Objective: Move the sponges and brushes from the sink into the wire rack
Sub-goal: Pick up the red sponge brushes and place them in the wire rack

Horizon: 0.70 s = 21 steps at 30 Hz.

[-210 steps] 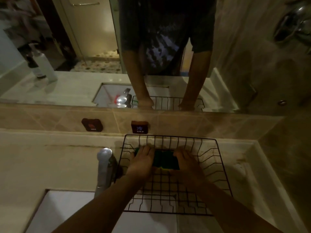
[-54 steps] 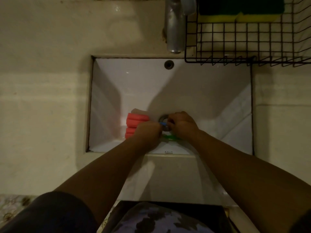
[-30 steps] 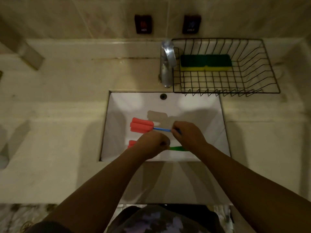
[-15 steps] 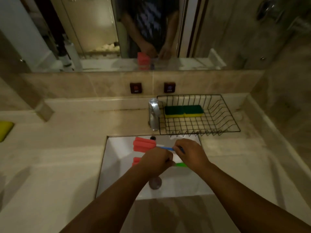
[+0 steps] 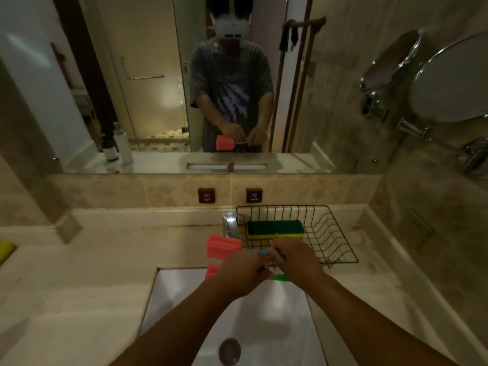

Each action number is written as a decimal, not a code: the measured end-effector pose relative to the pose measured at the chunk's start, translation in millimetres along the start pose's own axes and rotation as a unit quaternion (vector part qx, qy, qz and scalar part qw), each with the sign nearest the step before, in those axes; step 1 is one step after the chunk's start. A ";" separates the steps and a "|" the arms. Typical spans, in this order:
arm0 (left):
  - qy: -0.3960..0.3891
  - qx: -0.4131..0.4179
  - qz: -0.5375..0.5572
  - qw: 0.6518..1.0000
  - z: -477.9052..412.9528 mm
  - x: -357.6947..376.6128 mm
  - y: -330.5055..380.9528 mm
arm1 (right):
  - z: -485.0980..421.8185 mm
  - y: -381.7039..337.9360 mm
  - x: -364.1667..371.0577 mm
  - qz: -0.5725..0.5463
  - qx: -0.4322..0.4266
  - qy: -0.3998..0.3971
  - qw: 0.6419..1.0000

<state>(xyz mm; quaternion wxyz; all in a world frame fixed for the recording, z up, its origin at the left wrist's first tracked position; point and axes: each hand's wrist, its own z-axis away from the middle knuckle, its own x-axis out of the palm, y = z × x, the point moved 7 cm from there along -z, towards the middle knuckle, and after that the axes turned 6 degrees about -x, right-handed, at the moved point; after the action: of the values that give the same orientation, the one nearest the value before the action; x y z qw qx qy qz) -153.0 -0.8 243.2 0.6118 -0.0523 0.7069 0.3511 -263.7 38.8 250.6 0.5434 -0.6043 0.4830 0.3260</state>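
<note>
Both hands are up over the far edge of the white rectangular sink basin [image 5: 184, 291], close together. The left hand [image 5: 239, 274] is curled shut around the handle of a brush with a coral-pink foam head [image 5: 212, 270]; that head pokes out just left of the knuckles, and a bright green handle end [image 5: 282, 278] sticks out to the right of the fist, under the right hand. The right hand [image 5: 293, 256] pinches the thin blue handle [image 5: 260, 251] of a second brush; its ribbed coral-pink foam head [image 5: 223, 245] sits left of and slightly beyond the left hand, in front of the chrome faucet [image 5: 230, 225]. Both brushes are clear of the basin and held roughly level. The black wire rack [image 5: 335, 233] stands on the beige stone tabletop [image 5: 92, 260] just beyond and to the right of the right hand; the fingertips are near its front-left corner, contact not discernible. Inside the rack, against its far side, lies a green-topped yellow rectangular sponge [image 5: 276, 229], just beyond the right hand. The round metal drain [image 5: 229, 351] is in the sink floor below the forearms, on the near side. Two dark square wall buttons [image 5: 230, 195] sit on the tile beyond the hands. The mirror [image 5: 158, 75] above shows a person gripping the pink brush heads.
</note>
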 end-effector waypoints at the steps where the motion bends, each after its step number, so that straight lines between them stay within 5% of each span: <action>1: 0.002 0.000 0.000 1.000 -3.7 -2.9 1.4 | -1.9 3.3 -2.7 -0.004 -0.003 0.004 1.000; 21: -0.025 -0.012 0.007 1.000 -136.5 55.3 37.6 | -42.9 161.0 4.2 -0.038 0.005 0.002 0.999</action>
<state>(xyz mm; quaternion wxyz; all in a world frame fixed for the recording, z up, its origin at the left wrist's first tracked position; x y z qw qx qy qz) -298.6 -29.5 210.3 0.6263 -0.0459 0.6875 0.3646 -418.9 5.4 200.2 0.5572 -0.6202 0.4624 0.3018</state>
